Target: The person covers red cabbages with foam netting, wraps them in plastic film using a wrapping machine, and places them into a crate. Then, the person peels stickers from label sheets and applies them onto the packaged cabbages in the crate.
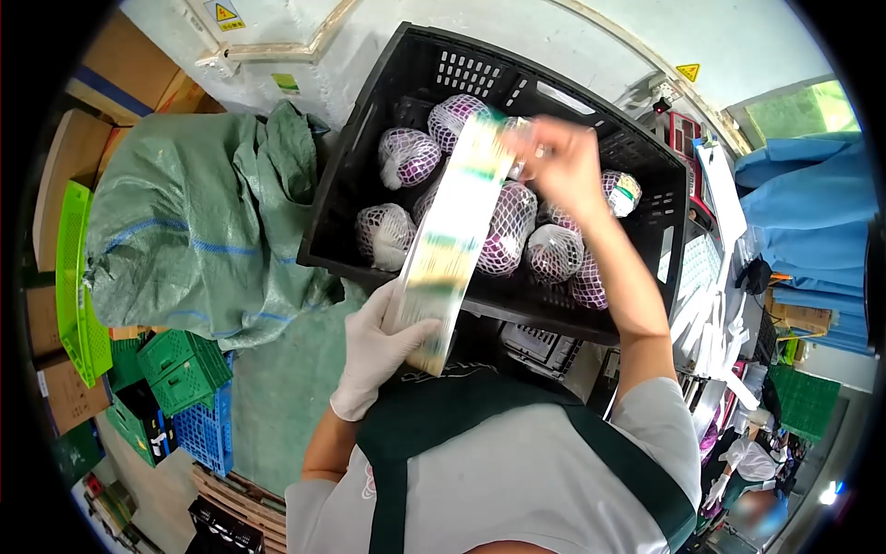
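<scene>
My left hand (377,346), in a white glove, is closed on the near end of a long strip of printed labels (449,235), thumb on top. The strip slants up and away over a black plastic crate (318,217). My bare right hand (561,157) is at the strip's far end, its curled fingers smeared by motion; whether they pinch it I cannot tell. In the crate lie several round purple vegetables in white net bags, such as one net bag (409,157) at left and another net bag (508,228) beside the strip. One bag at right carries a label (626,194).
Left of the crate stands a large green woven sack (175,222). Beyond it are a bright green basket (78,286) and green folded crates (185,369). A red scale (685,138) and white paper strips (688,328) are at right. A person (752,462) is farther right.
</scene>
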Tool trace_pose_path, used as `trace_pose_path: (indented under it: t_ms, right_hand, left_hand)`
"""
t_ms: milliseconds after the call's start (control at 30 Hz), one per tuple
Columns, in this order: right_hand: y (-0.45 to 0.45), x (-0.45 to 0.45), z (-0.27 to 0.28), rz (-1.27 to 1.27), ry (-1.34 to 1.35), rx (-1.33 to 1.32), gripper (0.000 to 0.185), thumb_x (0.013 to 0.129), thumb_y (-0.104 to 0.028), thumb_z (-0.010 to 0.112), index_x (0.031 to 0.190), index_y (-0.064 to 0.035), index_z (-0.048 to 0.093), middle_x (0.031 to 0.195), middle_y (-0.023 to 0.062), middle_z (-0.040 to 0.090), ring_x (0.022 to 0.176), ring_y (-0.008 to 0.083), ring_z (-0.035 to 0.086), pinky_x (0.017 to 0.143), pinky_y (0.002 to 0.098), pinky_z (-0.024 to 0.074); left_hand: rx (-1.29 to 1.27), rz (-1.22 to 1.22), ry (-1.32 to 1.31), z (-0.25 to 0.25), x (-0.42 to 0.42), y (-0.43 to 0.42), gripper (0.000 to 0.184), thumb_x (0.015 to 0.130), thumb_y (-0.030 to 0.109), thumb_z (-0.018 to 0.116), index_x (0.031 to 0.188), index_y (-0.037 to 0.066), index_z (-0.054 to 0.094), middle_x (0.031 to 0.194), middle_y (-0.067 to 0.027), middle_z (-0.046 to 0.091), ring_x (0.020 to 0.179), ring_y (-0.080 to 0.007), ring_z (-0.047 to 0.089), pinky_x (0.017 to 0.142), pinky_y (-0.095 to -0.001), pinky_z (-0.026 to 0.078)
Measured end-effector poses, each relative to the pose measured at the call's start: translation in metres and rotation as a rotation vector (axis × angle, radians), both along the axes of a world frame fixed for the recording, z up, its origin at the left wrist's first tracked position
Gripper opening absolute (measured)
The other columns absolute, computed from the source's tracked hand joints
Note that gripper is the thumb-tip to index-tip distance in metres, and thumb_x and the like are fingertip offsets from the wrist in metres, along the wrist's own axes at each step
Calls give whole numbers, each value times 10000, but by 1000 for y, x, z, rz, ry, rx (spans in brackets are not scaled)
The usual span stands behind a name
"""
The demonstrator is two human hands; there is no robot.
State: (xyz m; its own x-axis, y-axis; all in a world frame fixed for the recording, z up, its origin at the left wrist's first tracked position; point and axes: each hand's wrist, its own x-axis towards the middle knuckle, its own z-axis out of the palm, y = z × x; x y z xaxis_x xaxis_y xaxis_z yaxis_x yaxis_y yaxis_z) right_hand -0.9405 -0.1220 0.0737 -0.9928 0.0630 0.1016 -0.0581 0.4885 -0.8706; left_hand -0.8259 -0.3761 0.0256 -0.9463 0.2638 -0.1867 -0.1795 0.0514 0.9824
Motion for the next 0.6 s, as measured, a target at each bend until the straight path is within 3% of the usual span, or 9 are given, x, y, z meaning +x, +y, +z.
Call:
trace_pose_path:
  t_ms: [33,100,200,300,333,367,433,567,600]
  right_hand:
    - [11,-25,2,-134,43,-45,266,799,-260,694,748,-4,642,604,49,615,483,91,575,454,234,433]
    - [42,-74,-10,-265,52,139,356,751,-322,737,721,8,608,622,35,602,490,62,530,453,220,430]
    - [56,-111,-47,-15,-91,264,450,655,-405,788,737,-6,598,602,50,601,470,108,573,458,257,451]
    - [52,-137,-110,3,-144,441,527,627,-459,782,783,14,607,700,136,635,650,216,641,613,338,504]
    - [51,-142,-124,5,-168,573,583,596,-486,788,857,3,608,811,167,653,799,284,646,701,377,506]
    - [51,-142,-139,-7,-201,739,644,596,-519,770,980,-35,588,889,162,655,858,313,637,725,404,508]
    - [33,-135,-120,-159,-296,878,698,616,-543,740,1081,-59,548,928,146,649,876,323,628,740,417,507]
    - [27,-127,-124,-39,430,753,538,752,-481,637,1057,-43,574,999,137,631,991,309,557,763,403,499]
    - [23,-128,-135,27,606,685,547,735,-438,678,1114,-60,565,1109,147,585,1038,335,520,837,405,464]
  left_hand:
    - [-9,14,-35,0,-1,-4,424,718,16,717,1110,-36,564,954,-59,653,844,-79,593,766,-227,481]
    - [-6,113,-110,1,-2,-21,352,743,-1,679,1076,-47,573,943,-63,652,842,-84,591,760,-229,480]
    - [-150,323,-21,2,-3,-55,323,752,-37,653,1063,-58,571,916,-74,655,802,-93,602,732,-233,492]
    - [47,511,-28,-3,-1,-68,321,762,-100,608,1077,-55,567,904,-82,656,759,-97,611,708,-230,501]
    - [48,520,-42,-4,0,-72,327,762,-111,602,1082,-52,566,904,-79,656,759,-95,611,708,-228,501]
    - [49,528,-57,-5,1,-74,334,762,-122,596,1087,-50,564,904,-77,656,759,-92,611,707,-225,500]
    - [22,524,-58,-5,4,-74,324,761,-104,616,1078,-52,569,901,-73,657,761,-83,606,705,-218,496]
    - [12,511,-92,-7,4,-69,293,761,-82,639,1048,-52,584,886,-64,659,757,-70,595,701,-208,487]
    - [-5,487,-105,-7,3,-67,293,761,-83,638,1047,-52,585,885,-63,659,757,-72,596,701,-210,486]
